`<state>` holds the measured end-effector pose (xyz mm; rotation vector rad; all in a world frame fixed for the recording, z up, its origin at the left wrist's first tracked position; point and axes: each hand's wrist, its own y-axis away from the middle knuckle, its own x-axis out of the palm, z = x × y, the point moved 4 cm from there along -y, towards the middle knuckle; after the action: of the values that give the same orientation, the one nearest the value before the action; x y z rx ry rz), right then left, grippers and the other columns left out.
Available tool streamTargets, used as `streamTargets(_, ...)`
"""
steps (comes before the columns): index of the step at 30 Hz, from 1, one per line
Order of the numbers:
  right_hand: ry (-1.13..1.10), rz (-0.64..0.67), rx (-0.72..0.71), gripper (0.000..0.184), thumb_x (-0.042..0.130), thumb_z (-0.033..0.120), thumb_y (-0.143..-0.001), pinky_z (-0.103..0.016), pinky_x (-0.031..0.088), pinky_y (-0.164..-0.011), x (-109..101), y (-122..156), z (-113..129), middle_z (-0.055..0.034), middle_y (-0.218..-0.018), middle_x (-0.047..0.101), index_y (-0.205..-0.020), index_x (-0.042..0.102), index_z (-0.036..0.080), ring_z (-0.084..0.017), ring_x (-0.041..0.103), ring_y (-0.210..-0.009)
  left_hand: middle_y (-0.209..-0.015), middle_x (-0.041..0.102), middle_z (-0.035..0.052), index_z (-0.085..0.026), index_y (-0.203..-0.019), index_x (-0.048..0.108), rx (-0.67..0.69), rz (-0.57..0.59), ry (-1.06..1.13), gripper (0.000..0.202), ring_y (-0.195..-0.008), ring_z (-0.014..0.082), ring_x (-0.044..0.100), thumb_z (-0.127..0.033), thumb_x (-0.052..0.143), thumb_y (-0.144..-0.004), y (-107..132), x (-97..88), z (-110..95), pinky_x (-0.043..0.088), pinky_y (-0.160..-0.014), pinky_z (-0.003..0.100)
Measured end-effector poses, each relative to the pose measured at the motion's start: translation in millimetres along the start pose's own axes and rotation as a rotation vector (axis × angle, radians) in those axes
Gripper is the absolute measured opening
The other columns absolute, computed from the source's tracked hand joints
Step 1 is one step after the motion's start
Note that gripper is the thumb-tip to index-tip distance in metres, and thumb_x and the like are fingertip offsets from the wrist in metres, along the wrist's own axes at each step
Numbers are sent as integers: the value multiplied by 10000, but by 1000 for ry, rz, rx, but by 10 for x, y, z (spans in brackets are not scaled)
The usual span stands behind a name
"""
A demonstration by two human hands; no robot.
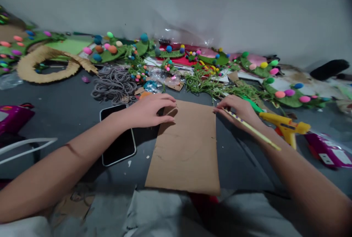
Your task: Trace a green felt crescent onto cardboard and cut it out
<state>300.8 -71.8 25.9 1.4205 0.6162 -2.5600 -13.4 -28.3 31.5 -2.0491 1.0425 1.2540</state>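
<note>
A brown cardboard sheet (187, 149) lies on the dark floor in front of me. My left hand (150, 110) rests flat on the sheet's upper left corner, fingers stretched out. My right hand (239, 110) sits at the upper right corner, fingers pinched round a yellow pencil (251, 128) whose tip touches the sheet's edge. A black phone (118, 136) lies face up just under my left wrist.
A yellow glue gun (286, 127) lies right of my right hand. Grey yarn (114, 84), green raffia strands (220, 86), pompom-covered felt wreaths (110, 51) and a cardboard ring (41, 64) crowd the back. Magenta packets (327, 150) lie at both sides.
</note>
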Motion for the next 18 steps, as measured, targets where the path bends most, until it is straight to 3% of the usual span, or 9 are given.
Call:
streamTargets(2, 103, 52, -36, 224, 580, 354, -1001, -444, 562, -902, -67, 209, -104, -114, -1066, 766, -1024, 788, 275, -298, 707, -1037, -1571, 569, 192, -144, -1435, 640, -74, 41, -78, 699, -1411, 374, 550, -647, 663, -951, -81, -27, -23, 444, -1142, 470)
streamTargets(6, 272, 56, -35, 447, 505, 197, -946, -535, 573, -998, -140, 487, -201, -169, -1355, 705, -1324, 741, 235, -352, 677, -1227, -1560, 578, 197, -166, -1496, 578, -179, 155, -190, 809, -1412, 418, 515, -641, 755, -866, -184, -48, -76, 437, -1113, 480)
streamTargets(8, 318, 9, -2, 473, 503, 181, -926, -551, 568, -1008, -156, 516, -125, -193, -1405, 677, -1341, 731, 193, -373, 664, -1266, -1531, 599, 192, -179, -1501, 571, -205, 170, -183, 824, -1394, 416, 524, -637, 773, -846, -204, -37, -68, 447, -1084, 462)
streamTargets(11, 229, -44, 111, 326, 531, 254, -954, -485, 606, -868, -122, 493, 100, -169, -1146, 771, -1158, 773, 178, -323, 749, -1006, -1496, 594, 204, -159, -1514, 555, -215, 141, -146, 879, -1364, 417, 537, -647, 787, -820, -202, -6, -10, 462, -1049, 454)
streamTargets(14, 12, 43, 304, 284, 652, 465, -945, -379, 568, -619, 26, 492, 282, -58, -798, 770, -1052, 744, 219, -231, 704, -645, -1455, 580, 215, -135, -1548, 519, -224, 115, -107, 983, -1344, 419, 533, -663, 813, -773, -182, 23, 72, 465, -1051, 465)
streamTargets(18, -347, 50, 519, 551, 774, 592, -840, -324, 539, -566, 179, 529, 354, -46, -870, 786, -1220, 671, 207, -188, 678, -627, -1405, 601, 197, -149, -1523, 532, -263, 67, 12, 1012, -1306, 393, 571, -632, 866, -698, -152, 13, 149, 492, -1021, 433)
